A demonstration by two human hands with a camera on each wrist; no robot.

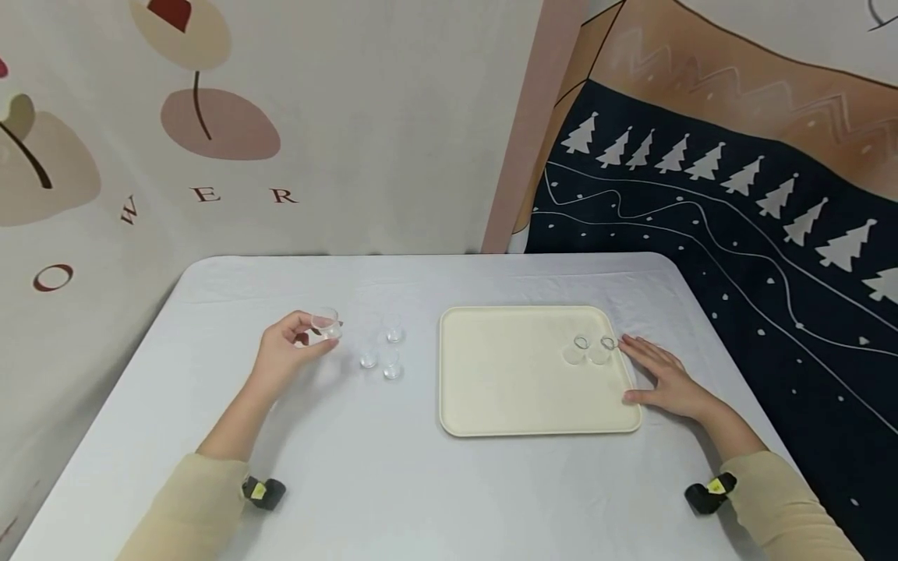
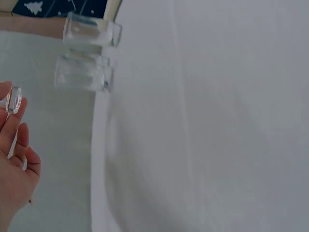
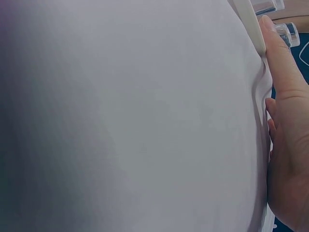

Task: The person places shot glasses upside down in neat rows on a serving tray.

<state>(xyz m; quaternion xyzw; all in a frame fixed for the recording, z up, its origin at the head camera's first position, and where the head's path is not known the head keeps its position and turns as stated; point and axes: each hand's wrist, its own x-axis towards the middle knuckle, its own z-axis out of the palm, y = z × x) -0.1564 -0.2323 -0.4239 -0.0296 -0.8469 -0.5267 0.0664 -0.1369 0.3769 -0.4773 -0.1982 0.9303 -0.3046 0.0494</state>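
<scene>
My left hand (image 1: 284, 347) pinches a small clear glass (image 1: 325, 319) between thumb and fingers, raised over the left side of the table. Just right of it, three more clear glasses (image 1: 393, 368) stand in a cluster on the white cloth. Across the table, my right hand (image 1: 666, 386) lies against the right rim of a cream tray (image 1: 515, 370), fingers extended and thumb at the edge. Two clear glasses (image 1: 575, 354) stand side by side on the tray near those fingertips. In the left wrist view, the held glass (image 2: 16, 100) is partly cut off by the frame.
A white cloth (image 1: 351, 467) covers the table, which reaches a patterned curtain (image 1: 393, 140) at the back and left. Dark fabric with white trees (image 1: 701, 218) hangs behind the right side. The tray's raised rim surrounds its flat surface.
</scene>
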